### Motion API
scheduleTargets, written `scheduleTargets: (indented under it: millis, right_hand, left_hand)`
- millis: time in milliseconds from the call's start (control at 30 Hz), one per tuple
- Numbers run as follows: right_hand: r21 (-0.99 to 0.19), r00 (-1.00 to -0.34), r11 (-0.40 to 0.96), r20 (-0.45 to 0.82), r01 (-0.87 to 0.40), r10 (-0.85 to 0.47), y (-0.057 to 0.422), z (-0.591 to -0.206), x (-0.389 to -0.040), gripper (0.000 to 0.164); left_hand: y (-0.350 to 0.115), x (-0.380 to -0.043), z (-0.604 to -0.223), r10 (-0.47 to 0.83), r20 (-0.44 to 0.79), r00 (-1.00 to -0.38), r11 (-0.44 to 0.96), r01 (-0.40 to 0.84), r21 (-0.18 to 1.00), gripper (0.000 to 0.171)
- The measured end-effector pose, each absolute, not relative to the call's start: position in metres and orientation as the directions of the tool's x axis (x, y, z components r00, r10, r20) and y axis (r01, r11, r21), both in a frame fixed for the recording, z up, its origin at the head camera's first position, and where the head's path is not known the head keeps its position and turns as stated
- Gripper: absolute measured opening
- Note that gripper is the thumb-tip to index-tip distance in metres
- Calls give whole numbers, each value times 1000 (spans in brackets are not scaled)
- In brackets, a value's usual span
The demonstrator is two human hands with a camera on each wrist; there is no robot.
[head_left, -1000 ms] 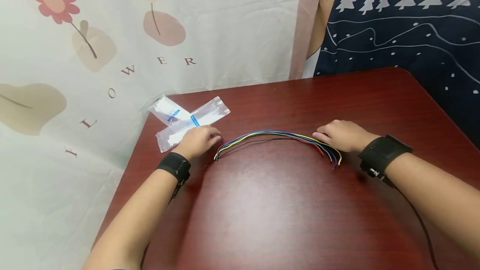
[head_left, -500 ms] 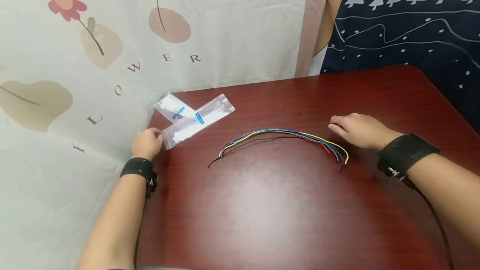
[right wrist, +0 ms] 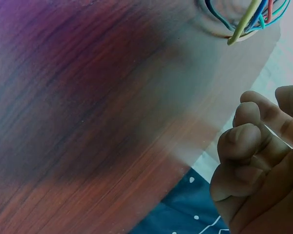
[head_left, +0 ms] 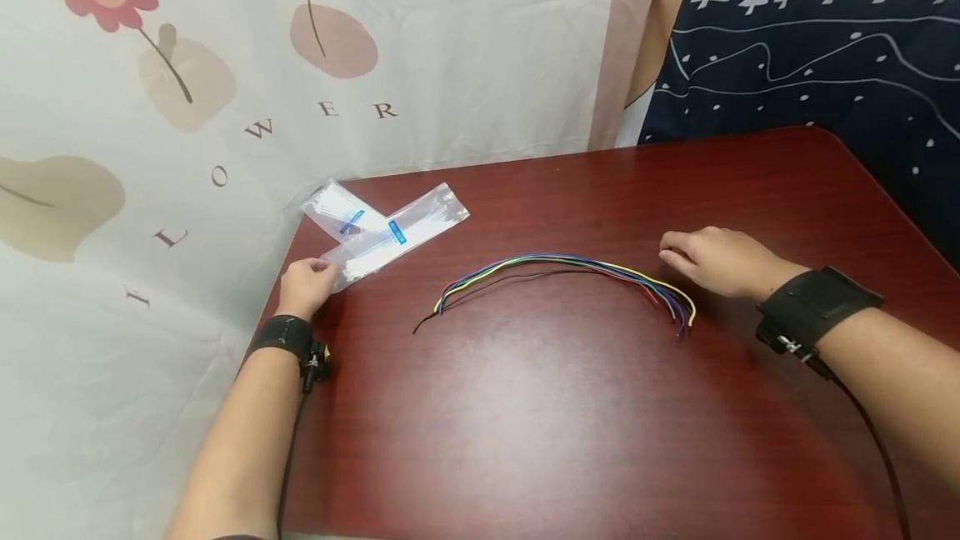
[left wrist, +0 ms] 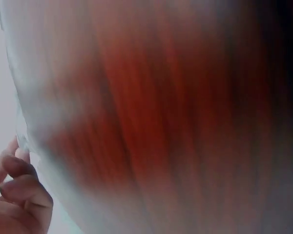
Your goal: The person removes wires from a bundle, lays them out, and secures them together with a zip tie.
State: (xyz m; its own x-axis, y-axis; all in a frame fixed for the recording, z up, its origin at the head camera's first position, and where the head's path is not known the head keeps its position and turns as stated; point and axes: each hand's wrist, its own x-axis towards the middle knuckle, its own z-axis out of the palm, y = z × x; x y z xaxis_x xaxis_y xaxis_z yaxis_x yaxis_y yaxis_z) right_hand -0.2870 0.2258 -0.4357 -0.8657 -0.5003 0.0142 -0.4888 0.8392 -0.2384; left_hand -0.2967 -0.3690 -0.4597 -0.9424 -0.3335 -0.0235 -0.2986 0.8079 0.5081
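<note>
Two clear plastic bags of thin white cable ties with blue labels lie crossed at the table's far left. My left hand point(head_left: 306, 288) pinches the near left end of the front bag point(head_left: 427, 217) between thumb and fingertips. In the left wrist view the left fingers point(left wrist: 27, 192) meet at a bit of clear plastic. The back bag point(head_left: 328, 205) lies partly under the front one. Loosely curled and holding nothing, my right hand point(head_left: 720, 259) rests to the right of an arched bundle of coloured wires point(head_left: 540, 257). The wire ends show in the right wrist view.
The dark red wooden table point(head_left: 525, 415) has its back edge against a pale flower-printed curtain point(head_left: 480, 48). A navy cloth with white trees point(head_left: 810, 65) hangs at the back right. A black cable point(head_left: 873, 432) trails from the right wrist strap.
My left hand has moved left from the wires' left end to the bags' near end, where it now pinches the front bag. The right hand has shifted right, away from the wires.
</note>
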Motion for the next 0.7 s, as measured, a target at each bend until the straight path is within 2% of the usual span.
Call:
scheduleTargets:
  millis: [100,167,467,700]
  right_hand:
    - [-243,-865,839,4,-488,-502,224,-436,-287,9]
    - [-243,-863,836,4,-491,-506,222,-437,-288,8]
    - [-246,-863,834,20,-494,-505,221,-440,-287,10]
    - [-251,-866,836,19,-488,-500,223,-441,-285,12]
  left_hand:
    - [-365,-299,-461,-342,-67,-937,790,-325,520,69]
    - [-362,-300,-461,-352,-77,-933,785,-339,518,72]
    - [-349,-304,-460,-395,-97,-913,753,-383,535,53]
    - [-343,-305,-459,-398,-94,-913,735,-378,562,44]
